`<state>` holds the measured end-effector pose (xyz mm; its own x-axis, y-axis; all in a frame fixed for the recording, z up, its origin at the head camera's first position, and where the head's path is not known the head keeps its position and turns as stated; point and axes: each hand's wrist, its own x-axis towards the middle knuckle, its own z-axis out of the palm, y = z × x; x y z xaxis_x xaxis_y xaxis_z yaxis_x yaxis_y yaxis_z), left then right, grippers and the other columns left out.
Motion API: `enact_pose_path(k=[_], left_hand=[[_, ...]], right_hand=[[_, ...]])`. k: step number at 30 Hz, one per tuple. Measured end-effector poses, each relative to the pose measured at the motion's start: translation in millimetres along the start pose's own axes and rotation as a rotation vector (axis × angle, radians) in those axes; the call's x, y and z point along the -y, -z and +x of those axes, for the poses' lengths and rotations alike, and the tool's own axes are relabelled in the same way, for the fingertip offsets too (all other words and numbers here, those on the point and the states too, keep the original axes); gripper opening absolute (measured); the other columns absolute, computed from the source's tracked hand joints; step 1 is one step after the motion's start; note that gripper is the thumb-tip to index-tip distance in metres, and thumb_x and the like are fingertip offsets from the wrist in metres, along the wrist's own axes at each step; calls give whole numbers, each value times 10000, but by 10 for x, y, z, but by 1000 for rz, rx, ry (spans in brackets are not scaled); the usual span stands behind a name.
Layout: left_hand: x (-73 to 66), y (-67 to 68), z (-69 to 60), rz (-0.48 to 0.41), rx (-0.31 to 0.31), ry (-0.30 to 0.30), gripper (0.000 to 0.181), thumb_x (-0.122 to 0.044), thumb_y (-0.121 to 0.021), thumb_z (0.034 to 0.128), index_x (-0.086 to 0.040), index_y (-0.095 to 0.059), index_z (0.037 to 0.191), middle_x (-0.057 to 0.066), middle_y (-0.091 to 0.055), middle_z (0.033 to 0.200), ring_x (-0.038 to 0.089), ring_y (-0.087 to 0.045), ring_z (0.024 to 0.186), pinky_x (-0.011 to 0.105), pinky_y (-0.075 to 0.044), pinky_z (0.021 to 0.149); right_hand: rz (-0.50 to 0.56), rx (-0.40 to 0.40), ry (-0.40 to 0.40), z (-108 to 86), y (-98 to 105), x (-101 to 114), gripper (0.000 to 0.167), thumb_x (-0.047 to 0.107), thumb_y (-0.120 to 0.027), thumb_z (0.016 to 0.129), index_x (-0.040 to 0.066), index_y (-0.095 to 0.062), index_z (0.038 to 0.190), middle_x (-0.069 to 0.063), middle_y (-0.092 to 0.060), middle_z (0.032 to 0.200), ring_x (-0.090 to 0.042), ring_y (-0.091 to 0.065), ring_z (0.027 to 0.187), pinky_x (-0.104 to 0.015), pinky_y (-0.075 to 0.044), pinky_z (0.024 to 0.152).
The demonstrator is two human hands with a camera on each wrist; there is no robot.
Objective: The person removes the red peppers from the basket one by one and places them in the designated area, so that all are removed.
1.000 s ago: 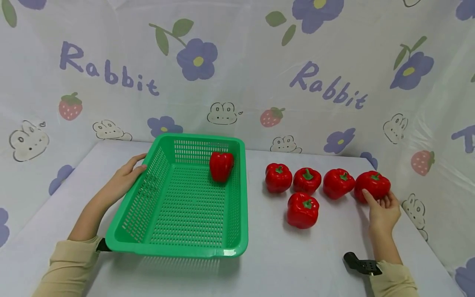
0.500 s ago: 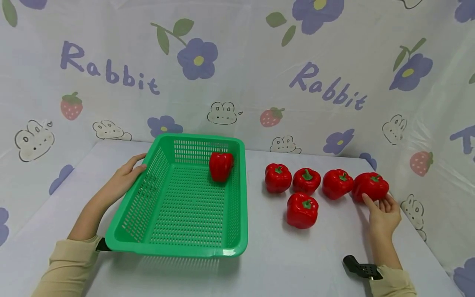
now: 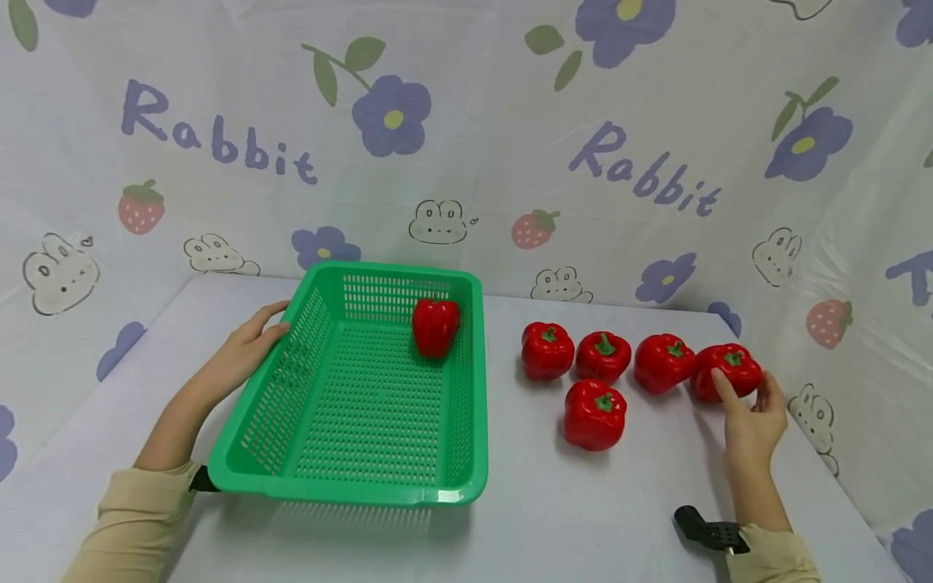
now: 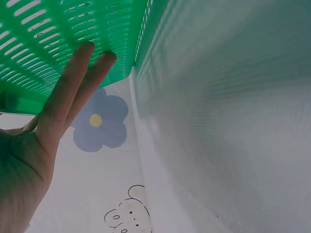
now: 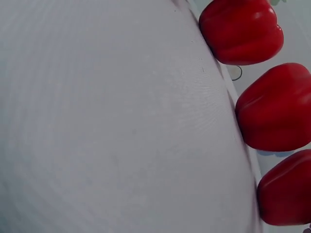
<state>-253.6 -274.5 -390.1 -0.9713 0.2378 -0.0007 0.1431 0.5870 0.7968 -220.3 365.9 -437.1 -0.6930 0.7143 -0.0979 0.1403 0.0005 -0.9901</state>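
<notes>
A green plastic basket [image 3: 350, 491] with slotted walls stands on the left, one red bell pepper [image 3: 435, 328] inside near its back right corner. My left hand [image 3: 244, 356] is at its left side; in the left wrist view two straight fingers [image 4: 68, 92] lie against the outer wall. At the far right end of a row, my right hand [image 3: 755, 425] holds a red bell pepper [image 3: 732, 368], thumb across its front and fingers at its right side. That pepper sits beside another bell pepper [image 3: 663, 363]. The right wrist view does not show the hand.
Two more bell peppers, a left one [image 3: 547, 351] and a middle one [image 3: 603, 356], continue the row; another bell pepper [image 3: 594, 414] stands in front of them. The white tabletop [image 3: 554, 518] meets a printed cloth backdrop [image 3: 481, 121] behind.
The right-end bell pepper has shifted slightly left and lower, and its stem faces more upward. My right fingers have spread apart somewhat. The left hand and basket have not moved.
</notes>
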Motion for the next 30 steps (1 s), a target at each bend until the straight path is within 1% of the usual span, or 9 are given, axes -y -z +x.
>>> enact_pose_path(k=[2,4,9,12,15,18,22,26,30], left_hand=[[3,1,-3,5,-2,0,621,-431,-276,1067,-122,-115,1581,314,-384,1467,457,-470,1271,608,-354,1015],[5,1,-3,8,-3,0,620,-434,-275,1067,-127,-117,1582,313,-387,1466,458,-471,1272,611,-354,1014],[5,-3,-3,7,-4,-1,620,-436,-280,1066,-131,-118,1582,310,-369,1481,463,-457,1286,619,-345,1021],[3,-7,-2,2,-2,-1,625,-436,-284,1066,-127,-115,1582,308,-320,1513,475,-409,1325,632,-322,1037],[-3,-10,-1,1,0,1,632,-440,-287,1064,-124,-111,1582,305,-268,1543,488,-348,1366,646,-297,1052],[-7,-11,-2,5,0,6,637,-447,-288,1063,-124,-109,1582,302,-238,1558,496,-309,1388,654,-281,1062],[-5,-9,2,8,0,9,639,-450,-289,1062,-126,-108,1583,303,-242,1556,497,-316,1383,655,-282,1062],[-3,-1,0,1,2,6,636,-449,-288,1062,-131,-107,1583,311,-288,1531,488,-365,1355,645,-300,1052],[-8,6,-6,1,2,7,629,-445,-286,1063,-135,-112,1583,317,-358,1485,474,-438,1300,629,-330,1033]], right_hand=[[-47,4,21,-22,-12,45,869,479,-681,872,304,-185,1565,131,-135,1641,-76,-65,1528,-280,-143,1217],[-59,5,40,-50,-31,100,851,480,-667,883,320,-181,1563,138,-115,1643,-77,-45,1530,-305,-154,1219],[-9,-2,92,-139,-116,271,789,412,-675,899,339,-231,1547,155,-140,1635,-62,-46,1527,-317,-163,1222],[15,3,140,-205,-198,399,771,374,-685,901,337,-256,1540,153,-163,1629,-65,-61,1526,-308,-161,1224],[38,25,187,-284,-292,539,762,344,-691,901,329,-272,1536,146,-189,1625,-65,-83,1524,-297,-148,1227],[62,68,218,-380,-403,657,756,322,-688,906,305,-276,1540,134,-199,1626,-66,-92,1523,-292,-124,1231],[77,140,256,-511,-579,776,765,315,-689,909,267,-269,1547,111,-197,1631,-67,-97,1524,-266,-124,1225],[98,214,291,-646,-774,897,772,305,-696,907,239,-273,1548,88,-212,1631,-69,-109,1522,-238,-124,1217],[131,298,276,-781,-952,1026,765,315,-691,910,240,-275,1548,79,-224,1629,-75,-127,1520,-255,-135,1220]])
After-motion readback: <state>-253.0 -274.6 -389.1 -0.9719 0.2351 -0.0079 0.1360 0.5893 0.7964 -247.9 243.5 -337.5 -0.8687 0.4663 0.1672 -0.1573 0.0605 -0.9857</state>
